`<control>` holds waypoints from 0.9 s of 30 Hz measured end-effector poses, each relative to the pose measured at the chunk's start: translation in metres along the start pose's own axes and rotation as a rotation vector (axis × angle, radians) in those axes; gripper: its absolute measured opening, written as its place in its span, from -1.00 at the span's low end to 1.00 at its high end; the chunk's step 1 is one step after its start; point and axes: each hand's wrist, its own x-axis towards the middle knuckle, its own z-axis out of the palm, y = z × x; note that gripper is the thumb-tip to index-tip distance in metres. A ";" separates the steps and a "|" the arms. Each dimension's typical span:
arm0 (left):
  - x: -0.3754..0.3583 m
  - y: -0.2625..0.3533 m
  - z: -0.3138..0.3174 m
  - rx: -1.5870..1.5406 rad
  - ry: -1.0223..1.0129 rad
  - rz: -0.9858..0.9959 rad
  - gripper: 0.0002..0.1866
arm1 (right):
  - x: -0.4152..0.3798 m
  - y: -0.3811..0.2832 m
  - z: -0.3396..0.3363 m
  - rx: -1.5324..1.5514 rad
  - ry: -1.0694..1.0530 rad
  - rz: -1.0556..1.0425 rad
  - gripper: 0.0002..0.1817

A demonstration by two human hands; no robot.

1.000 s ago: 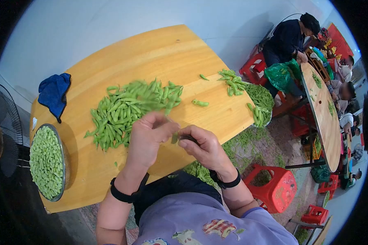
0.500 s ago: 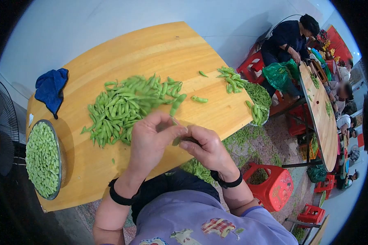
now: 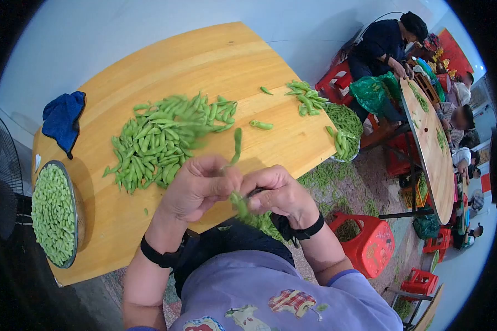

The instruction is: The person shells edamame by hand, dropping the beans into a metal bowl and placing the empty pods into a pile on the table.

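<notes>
My left hand [image 3: 207,185] is closed in a pinch on a green pod [image 3: 237,145] that sticks up above its fingers, over the near edge of the wooden table [image 3: 204,66]. Beside it, nearly touching, my right hand [image 3: 276,193] has its fingers pressed together around a small dark object [image 3: 256,192]. A blurred green pod [image 3: 239,202] hangs between the hands at the right fingertips. Beyond my left hand lies a heap of green pods [image 3: 154,138]. One loose pod [image 3: 261,125] rests to the right of the heap.
A bowl of shelled beans [image 3: 53,215] stands at the left, near a blue cloth [image 3: 64,121]. A basin of pods [image 3: 345,129] is beyond the table's right end. Red stools [image 3: 367,245] stand on the littered floor. People [image 3: 384,44] sit around another table [image 3: 425,143].
Both hands have shifted slightly down and left. The pod in my left hand now points more upright, and a blurred pod shows below the fingers. The view has shifted a little.
</notes>
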 end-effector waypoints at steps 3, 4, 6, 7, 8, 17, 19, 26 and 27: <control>-0.001 0.001 0.014 -0.047 0.249 -0.009 -0.85 | 0.001 -0.003 0.009 -0.246 0.128 -0.002 -0.88; -0.002 0.002 0.018 -0.046 0.253 -0.001 -0.85 | 0.003 -0.006 0.013 -0.669 0.218 -0.176 -0.88; -0.007 0.003 0.024 0.475 0.335 0.019 -0.85 | 0.001 -0.011 0.021 -0.773 0.228 -0.204 -0.88; -0.009 0.004 0.023 0.478 0.346 0.023 -0.85 | 0.001 -0.011 0.024 -0.877 0.245 -0.237 -0.88; -0.010 0.006 0.022 0.459 0.333 -0.018 -0.84 | 0.002 -0.006 0.023 -0.782 0.256 -0.251 -0.90; -0.013 0.002 0.012 0.201 0.318 -0.076 -0.83 | -0.002 -0.003 0.022 0.018 0.281 0.082 -0.90; -0.011 -0.003 0.008 0.073 0.349 -0.086 -0.83 | 0.006 0.001 0.028 -0.120 0.344 0.067 -0.90; -0.007 -0.012 0.015 0.164 0.469 -0.019 -0.77 | 0.005 0.005 0.026 -0.858 0.420 -0.182 -0.89; -0.006 -0.014 0.016 0.302 0.544 0.006 -0.74 | 0.006 0.005 0.026 -0.927 0.406 -0.210 -0.90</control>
